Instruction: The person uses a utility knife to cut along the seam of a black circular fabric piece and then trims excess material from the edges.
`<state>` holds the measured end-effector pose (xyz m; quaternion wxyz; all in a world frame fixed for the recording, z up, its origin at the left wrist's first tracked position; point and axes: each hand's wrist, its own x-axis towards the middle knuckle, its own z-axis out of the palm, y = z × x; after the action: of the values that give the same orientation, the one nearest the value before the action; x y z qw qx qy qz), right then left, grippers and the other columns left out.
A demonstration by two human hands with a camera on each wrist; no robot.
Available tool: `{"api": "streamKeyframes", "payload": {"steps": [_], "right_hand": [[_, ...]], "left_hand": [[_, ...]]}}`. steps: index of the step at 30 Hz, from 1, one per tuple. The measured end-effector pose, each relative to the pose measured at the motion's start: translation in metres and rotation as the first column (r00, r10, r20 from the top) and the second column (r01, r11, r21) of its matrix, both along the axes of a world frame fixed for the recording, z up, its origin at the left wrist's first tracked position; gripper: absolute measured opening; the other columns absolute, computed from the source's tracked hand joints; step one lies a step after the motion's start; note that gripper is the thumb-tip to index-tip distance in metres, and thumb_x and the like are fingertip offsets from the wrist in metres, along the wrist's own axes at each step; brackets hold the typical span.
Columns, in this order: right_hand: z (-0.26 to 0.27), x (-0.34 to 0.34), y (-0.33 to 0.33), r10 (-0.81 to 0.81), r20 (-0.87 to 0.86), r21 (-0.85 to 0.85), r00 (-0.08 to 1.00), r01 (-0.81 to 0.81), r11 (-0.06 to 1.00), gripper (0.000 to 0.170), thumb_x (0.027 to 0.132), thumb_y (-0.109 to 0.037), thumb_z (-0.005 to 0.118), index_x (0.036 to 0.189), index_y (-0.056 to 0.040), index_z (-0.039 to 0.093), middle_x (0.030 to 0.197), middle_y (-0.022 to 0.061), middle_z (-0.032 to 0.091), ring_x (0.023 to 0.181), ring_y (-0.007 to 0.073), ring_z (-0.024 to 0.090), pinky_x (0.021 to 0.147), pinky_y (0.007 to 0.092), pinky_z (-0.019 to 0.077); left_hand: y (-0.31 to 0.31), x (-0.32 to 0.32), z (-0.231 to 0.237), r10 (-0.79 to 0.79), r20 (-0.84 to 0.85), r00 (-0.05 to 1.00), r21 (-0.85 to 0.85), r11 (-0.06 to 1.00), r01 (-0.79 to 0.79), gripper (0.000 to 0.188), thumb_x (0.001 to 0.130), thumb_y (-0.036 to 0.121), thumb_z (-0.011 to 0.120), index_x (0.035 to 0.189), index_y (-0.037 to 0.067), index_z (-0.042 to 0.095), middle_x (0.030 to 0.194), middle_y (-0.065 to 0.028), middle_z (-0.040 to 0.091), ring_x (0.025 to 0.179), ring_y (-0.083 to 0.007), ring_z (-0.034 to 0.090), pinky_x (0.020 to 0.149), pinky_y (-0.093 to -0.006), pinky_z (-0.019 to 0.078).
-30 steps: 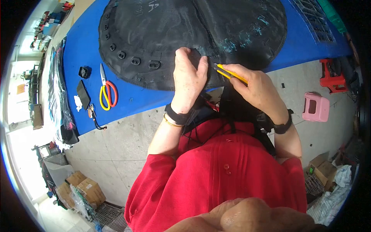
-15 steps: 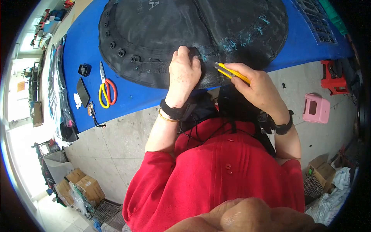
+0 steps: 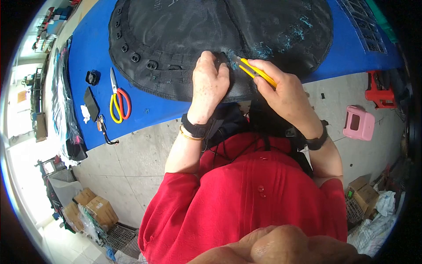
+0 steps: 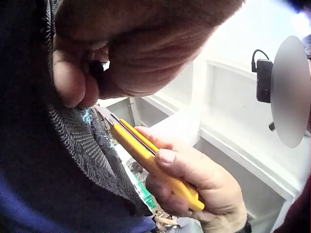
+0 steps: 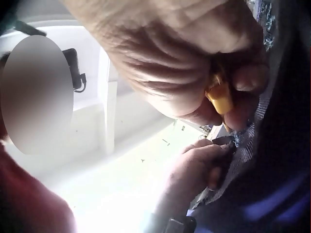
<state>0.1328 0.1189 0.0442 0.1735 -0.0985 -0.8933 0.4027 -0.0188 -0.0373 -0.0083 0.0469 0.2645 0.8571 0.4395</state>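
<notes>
A large black mesh piece (image 3: 184, 33) with blue-green thread marks lies over the blue table. The left hand (image 3: 210, 83) grips its near edge; in the left wrist view, the curled fingers (image 4: 73, 85) pinch the fabric and a small black part. The right hand (image 3: 283, 90) holds a yellow utility knife (image 3: 259, 72), its blade pointing at the fabric just right of the left fingers. In the left wrist view the knife (image 4: 146, 158) has its blade tip close beside those fingertips. Whether the blade touches the fabric I cannot tell. Black buckles (image 3: 151, 65) line the left rim.
Scissors (image 3: 119, 99) with red and yellow handles lie on the blue table (image 3: 145, 116), near a black square part (image 3: 92, 78) and a dark flat strip (image 3: 91, 104). A wire rack (image 3: 362, 26) is at the right. On the floor stand a pink stool (image 3: 358, 123) and a red stool (image 3: 380, 90).
The left hand has slid slightly left along the edge and its fingers have curled more. The right hand has moved the knife up and left, closer to the left hand. The fabric has shifted slightly.
</notes>
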Motion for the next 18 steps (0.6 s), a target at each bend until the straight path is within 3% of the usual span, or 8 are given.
{"api": "streamKeyframes", "payload": {"steps": [1,3,7,9,10,12,18], "right_hand": [[-0.001,-0.001,-0.001,-0.003,0.017,0.002,1.000,0.003,1.000,0.036,0.102,-0.017,0.068,0.137,-0.0119,0.065,0.097,0.0214,0.076,0.085,0.0412,0.075,0.071,0.0490,0.0590],[-0.004,-0.001,-0.002,-0.008,0.053,0.005,0.999,0.008,1.000,0.036,0.102,-0.016,0.067,0.138,-0.0115,0.065,0.098,0.0219,0.077,0.086,0.0413,0.075,0.072,0.0488,0.0596],[-0.008,-0.002,-0.004,-0.005,0.013,0.025,1.000,0.005,1.000,0.036,0.101,-0.016,0.068,0.137,-0.0115,0.066,0.097,0.0213,0.077,0.085,0.0418,0.075,0.071,0.0489,0.0593],[-0.010,-0.002,-0.004,0.004,-0.034,-0.003,0.999,-0.004,1.000,0.036,0.101,-0.015,0.068,0.136,-0.0121,0.067,0.096,0.0210,0.076,0.084,0.0419,0.075,0.071,0.0489,0.0588],[-0.008,0.000,-0.002,0.027,0.004,-0.016,1.000,-0.027,0.999,0.036,0.101,-0.015,0.068,0.136,-0.0125,0.067,0.095,0.0208,0.076,0.083,0.0418,0.074,0.070,0.0489,0.0585],[0.001,0.006,-0.001,0.075,0.078,-0.045,0.994,-0.072,0.996,0.035,0.100,-0.014,0.069,0.135,-0.0134,0.067,0.094,0.0205,0.076,0.081,0.0417,0.074,0.069,0.0490,0.0577],[0.007,0.017,-0.010,0.038,0.115,0.011,0.993,-0.040,0.999,0.035,0.099,-0.013,0.070,0.134,-0.0156,0.068,0.086,0.0188,0.074,0.075,0.0396,0.073,0.064,0.0490,0.0558]], "left_hand": [[0.001,0.002,0.004,0.005,0.047,0.999,0.024,1.000,-0.006,0.024,0.093,0.009,0.071,0.109,-0.006,0.060,0.087,-0.0255,0.067,0.076,-0.0391,0.069,0.070,-0.0470,0.0549],[0.002,0.003,0.009,0.011,0.103,0.995,0.041,0.999,-0.015,0.025,0.090,0.008,0.071,0.107,-0.007,0.060,0.099,-0.0307,0.068,0.088,-0.0478,0.070,0.081,-0.0519,0.0559],[0.002,0.004,0.009,0.018,0.131,0.991,0.029,0.999,-0.023,0.025,0.090,0.008,0.071,0.107,-0.007,0.060,0.099,-0.0302,0.068,0.088,-0.0473,0.070,0.080,-0.0517,0.0557],[0.001,0.002,0.006,0.016,0.081,0.997,0.014,1.000,-0.017,0.023,0.093,0.009,0.070,0.107,-0.005,0.059,0.087,-0.0243,0.067,0.076,-0.0378,0.069,0.070,-0.0467,0.0544],[0.000,0.001,0.000,0.012,0.027,1.000,0.000,1.000,-0.012,0.021,0.095,0.009,0.070,0.107,-0.004,0.059,0.075,-0.0185,0.065,0.064,-0.0285,0.068,0.059,-0.0417,0.0531],[-0.002,-0.001,-0.005,0.009,-0.001,1.000,-0.002,1.000,-0.009,0.020,0.097,0.010,0.069,0.108,-0.003,0.058,0.063,-0.0119,0.064,0.051,-0.0183,0.066,0.047,-0.0359,0.0515],[-0.005,-0.004,-0.005,0.008,0.169,0.986,0.071,0.997,-0.020,0.020,0.099,0.011,0.070,0.109,-0.001,0.057,0.064,-0.0078,0.063,0.049,-0.0136,0.063,0.044,-0.0310,0.0497]]}}
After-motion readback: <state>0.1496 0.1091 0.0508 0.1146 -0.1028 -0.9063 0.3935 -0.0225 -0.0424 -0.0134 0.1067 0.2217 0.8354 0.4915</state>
